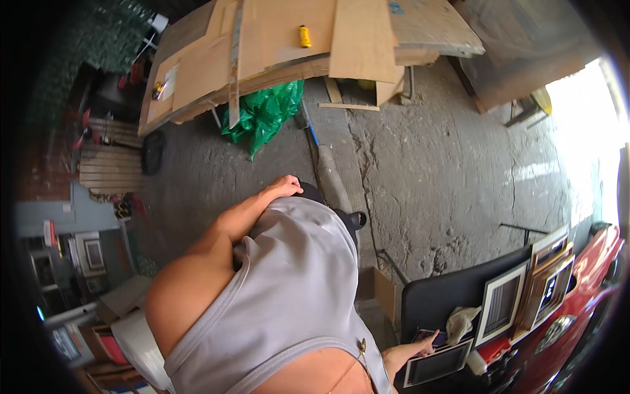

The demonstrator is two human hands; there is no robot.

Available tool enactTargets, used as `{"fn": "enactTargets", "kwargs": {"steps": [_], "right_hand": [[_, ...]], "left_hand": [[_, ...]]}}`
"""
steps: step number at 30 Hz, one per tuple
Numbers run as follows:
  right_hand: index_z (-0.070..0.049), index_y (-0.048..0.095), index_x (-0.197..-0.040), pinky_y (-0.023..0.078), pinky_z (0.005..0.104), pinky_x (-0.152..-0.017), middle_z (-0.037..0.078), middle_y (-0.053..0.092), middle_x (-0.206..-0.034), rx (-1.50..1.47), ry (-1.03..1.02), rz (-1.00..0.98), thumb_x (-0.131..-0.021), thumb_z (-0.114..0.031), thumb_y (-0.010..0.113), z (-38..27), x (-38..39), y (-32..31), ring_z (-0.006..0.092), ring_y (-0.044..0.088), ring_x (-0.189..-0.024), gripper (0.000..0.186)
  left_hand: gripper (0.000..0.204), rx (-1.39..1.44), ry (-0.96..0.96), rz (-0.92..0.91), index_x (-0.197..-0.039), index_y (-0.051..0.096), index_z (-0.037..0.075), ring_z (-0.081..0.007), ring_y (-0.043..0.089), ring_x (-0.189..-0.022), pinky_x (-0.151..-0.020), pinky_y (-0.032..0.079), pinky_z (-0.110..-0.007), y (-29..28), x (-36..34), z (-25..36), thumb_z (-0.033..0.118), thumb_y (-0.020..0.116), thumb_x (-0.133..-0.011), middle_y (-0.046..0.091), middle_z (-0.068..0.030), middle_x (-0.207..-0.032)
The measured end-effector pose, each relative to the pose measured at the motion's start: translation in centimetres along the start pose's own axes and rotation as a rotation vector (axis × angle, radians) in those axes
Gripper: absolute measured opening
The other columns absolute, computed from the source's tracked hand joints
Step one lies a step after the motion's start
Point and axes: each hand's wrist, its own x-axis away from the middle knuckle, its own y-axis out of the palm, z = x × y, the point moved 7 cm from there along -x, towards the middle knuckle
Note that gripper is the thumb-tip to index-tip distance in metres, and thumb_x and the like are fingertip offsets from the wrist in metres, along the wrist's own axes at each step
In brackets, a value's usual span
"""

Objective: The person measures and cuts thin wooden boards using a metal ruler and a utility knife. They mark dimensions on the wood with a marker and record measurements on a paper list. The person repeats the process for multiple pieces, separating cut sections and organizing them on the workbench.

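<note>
My left hand (287, 186) is at my hip, over the edge of my black shorts (311, 192). Its fingers are curled, and their inner side is hidden. To the lower right, my right hand (425, 345) reaches over a padded black surface (426, 299) with a finger stretched out. It is beside a small dark flat item (430, 337); whether they touch is unclear. Just past it lies a crumpled whitish bag or cloth (462, 324). A dark panel in a light frame (438, 365) is below the hand, and a white-framed piece (501, 305) leans to the right.
Ahead is a workbench with wooden boards (289, 39), a yellow tube-like item (304, 37) and a long straight strip (235, 62). A green plastic bag (266, 115) is beneath it. Cracked concrete floor (446, 177) stretches right. A red car (558, 335) stands beyond the frames.
</note>
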Motion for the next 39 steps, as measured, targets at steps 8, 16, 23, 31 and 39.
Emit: {"fn": "enactTargets", "kwargs": {"steps": [8, 16, 23, 31, 39], "right_hand": [[-0.025, 0.064, -0.116, 0.045, 0.0524, -0.087, 0.007, 0.056, -0.121, -0.029, -0.535, 0.358, -0.068, -0.066, 0.073, -7.1, 15.2, -0.5, 0.0321, 0.052, -0.116, 0.064], [-0.011, 0.067, -0.108, 0.045, 0.0458, -0.09, 0.01, 0.06, -0.113, -0.354, -1.181, -0.168, -0.073, -0.036, 0.079, -11.3, 47.7, 1.6, 0.0322, 0.055, -0.108, 0.045], [-0.004, 0.066, -0.104, 0.048, 0.0377, -0.087, 0.013, 0.06, -0.104, -0.352, -1.154, -0.853, -0.076, -0.017, 0.078, -5.7, 65.3, 4.0, 0.0258, 0.059, -0.096, 0.033], [-0.004, 0.068, -0.106, 0.051, 0.0338, -0.077, 0.011, 0.069, -0.093, -0.175, -1.32, -1.298, -0.076, -0.025, 0.077, -7.4, 82.8, 3.0, 0.0198, 0.065, -0.086, 0.037], [-0.001, 0.065, -0.106, 0.052, 0.0376, -0.082, 0.016, 0.067, -0.099, -0.336, -1.526, -1.505, -0.079, -0.026, 0.074, -15.0, 101.1, -1.1, 0.0282, 0.066, -0.091, 0.038]], "left_hand": [[0.032, 0.19, -0.07, 0.03, -0.095, 0.072, 0.01, -0.0274, 0.068, -0.094, -0.083, 0.052, -0.038, -2.7, 1.0, -9.9, 0.035, 0.076, -0.076, 0.072, -0.0143, -0.098], [0.031, 0.407, -0.109, 0.121, -0.087, 0.073, 0.008, -0.0199, 0.067, -0.08, -0.073, 0.052, -0.034, -6.8, 3.1, -25.9, 0.036, 0.076, -0.076, 0.072, -0.0092, -0.083], [0.025, 0.755, -0.435, 0.281, -0.074, 0.065, 0.005, -0.0143, 0.057, -0.06, -0.057, 0.045, -0.032, -8.6, 9.8, -48.7, 0.027, 0.076, -0.078, 0.062, -0.0033, -0.067], [0.018, 0.952, -0.682, 0.277, -0.081, 0.066, 0.007, -0.0146, 0.054, -0.059, -0.054, 0.041, -0.032, -10.3, 13.4, -49.2, 0.025, 0.07, -0.083, 0.059, -0.0024, -0.069], [0.015, 0.808, -0.336, 0.339, -0.087, 0.067, 0.005, -0.0106, 0.055, -0.068, -0.061, 0.043, -0.027, -21.1, 6.2, -36.7, 0.02, 0.068, -0.087, 0.061, -0.0004, -0.073]]}}
